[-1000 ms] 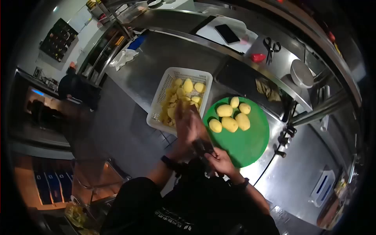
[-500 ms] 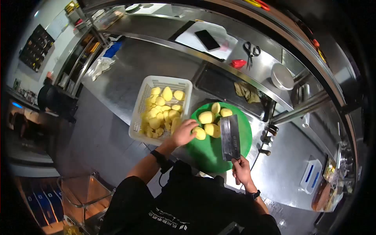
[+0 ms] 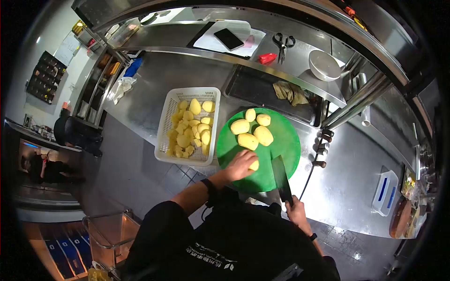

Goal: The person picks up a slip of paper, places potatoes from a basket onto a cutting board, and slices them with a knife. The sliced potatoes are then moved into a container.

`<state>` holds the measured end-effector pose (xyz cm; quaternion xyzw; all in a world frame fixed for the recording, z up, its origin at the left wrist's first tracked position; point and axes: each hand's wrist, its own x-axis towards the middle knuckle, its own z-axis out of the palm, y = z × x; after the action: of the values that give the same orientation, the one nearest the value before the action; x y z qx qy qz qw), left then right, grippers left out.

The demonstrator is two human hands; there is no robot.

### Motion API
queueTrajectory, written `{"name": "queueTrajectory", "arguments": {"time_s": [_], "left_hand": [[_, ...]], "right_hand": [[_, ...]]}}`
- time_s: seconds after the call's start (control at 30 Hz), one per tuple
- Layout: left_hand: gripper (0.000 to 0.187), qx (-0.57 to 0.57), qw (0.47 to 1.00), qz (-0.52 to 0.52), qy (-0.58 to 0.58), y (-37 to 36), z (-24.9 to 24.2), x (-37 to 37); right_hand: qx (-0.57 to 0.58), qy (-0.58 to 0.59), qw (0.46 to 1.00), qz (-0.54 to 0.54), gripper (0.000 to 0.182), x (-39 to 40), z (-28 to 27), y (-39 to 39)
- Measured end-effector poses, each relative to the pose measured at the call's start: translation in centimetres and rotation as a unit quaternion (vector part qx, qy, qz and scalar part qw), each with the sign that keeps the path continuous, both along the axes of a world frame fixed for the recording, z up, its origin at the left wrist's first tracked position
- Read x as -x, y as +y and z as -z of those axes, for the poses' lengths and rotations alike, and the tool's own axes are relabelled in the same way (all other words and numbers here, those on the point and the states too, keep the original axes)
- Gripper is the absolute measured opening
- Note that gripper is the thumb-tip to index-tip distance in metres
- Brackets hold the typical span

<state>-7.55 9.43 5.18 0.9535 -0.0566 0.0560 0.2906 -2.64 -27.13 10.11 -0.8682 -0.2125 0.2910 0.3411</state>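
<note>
On the round green cutting board [image 3: 286,126], my left hand [image 3: 240,165] closes over a peeled potato [image 3: 254,165], which shows only past the fingertips. My right hand [image 3: 296,210] grips the handle of a cleaver [image 3: 281,178]. Its dark blade stands nearly edge-on over the board's right front part, to the right of the held potato and apart from it. Several more peeled potatoes [image 3: 263,136] lie at the back of the board. Left of the board, a white plastic basket [image 3: 216,112] holds sliced and whole potatoes [image 3: 190,129].
A black tray [image 3: 255,89] with a crumpled cloth [image 3: 290,92] lies behind the board. Knife handles [image 3: 319,164] stick up at the right. Overhead, a shelf carries a phone [image 3: 228,39], scissors [image 3: 282,46] and a bowl [image 3: 324,65]. Another person [image 3: 51,166] is at far left.
My left hand has drawn a potato toward the front of the board, away from the others. The cleaver has turned from broad side up to nearly edge-on and lower. The view has shifted slightly.
</note>
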Motion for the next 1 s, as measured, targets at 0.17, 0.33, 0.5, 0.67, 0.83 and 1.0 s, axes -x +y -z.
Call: {"name": "queueTrajectory", "arguments": {"time_s": [0.17, 0.33, 0.5, 0.67, 0.83, 1.0], "left_hand": [[0.053, 0.053, 0.997, -0.017, -0.046, -3.8, -1.5, -0.1], [0.042, 0.016, 0.993, -0.057, -0.102, -4.7, 0.5, 1.6], [0.038, 0.052, 0.986, -0.088, -0.128, -3.3, -0.5, 2.4], [0.036, 0.009, 0.945, -0.288, -0.153, 6.6, -1.3, 5.5], [0.052, -0.117, 0.903, -0.409, 0.052, 20.8, 4.1, 11.6], [0.071, -0.177, 0.875, -0.406, 0.194, 24.6, 7.6, 12.2]], "right_hand": [[0.01, -0.02, 0.999, -0.031, 0.024, -0.9, 0.5, -0.4], [0.045, -0.064, 0.994, -0.078, 0.022, -2.0, -2.3, 0.4], [0.033, -0.071, 0.994, -0.072, 0.023, -1.3, -0.1, 0.6], [0.05, -0.048, 0.995, -0.067, 0.023, -1.4, -0.4, 0.6], [0.089, -0.028, 0.994, -0.058, 0.025, -1.9, -2.2, 1.7], [0.1, -0.051, 0.992, -0.056, 0.027, -1.5, -2.0, 2.4]]}}
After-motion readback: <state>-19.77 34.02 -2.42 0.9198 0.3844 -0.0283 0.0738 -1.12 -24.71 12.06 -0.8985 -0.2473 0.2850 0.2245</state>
